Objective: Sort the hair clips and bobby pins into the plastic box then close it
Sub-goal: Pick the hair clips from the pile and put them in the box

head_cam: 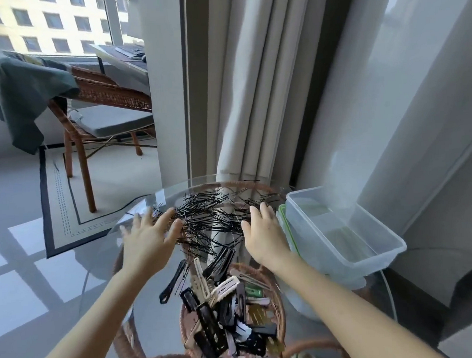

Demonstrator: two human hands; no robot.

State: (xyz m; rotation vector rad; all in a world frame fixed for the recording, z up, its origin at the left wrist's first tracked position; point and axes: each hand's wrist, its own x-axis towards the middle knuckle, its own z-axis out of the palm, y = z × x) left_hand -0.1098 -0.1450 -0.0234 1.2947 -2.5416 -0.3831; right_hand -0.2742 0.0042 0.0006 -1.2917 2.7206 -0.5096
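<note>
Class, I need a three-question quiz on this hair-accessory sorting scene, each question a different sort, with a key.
1. True or false: the plastic box already holds hair clips.
2. Which items lie between the left hand and right hand? A) bobby pins B) hair clips C) a lid
3. Fill in: the hair clips are piled on the ____ table, nearer the person than the bobby pins.

Key: 1 false, it looks empty; 2 A; 3 glass.

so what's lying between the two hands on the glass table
In the head view, a loose heap of black bobby pins fills the stretch between the left hand and the right hand, both open at its edges.
</note>
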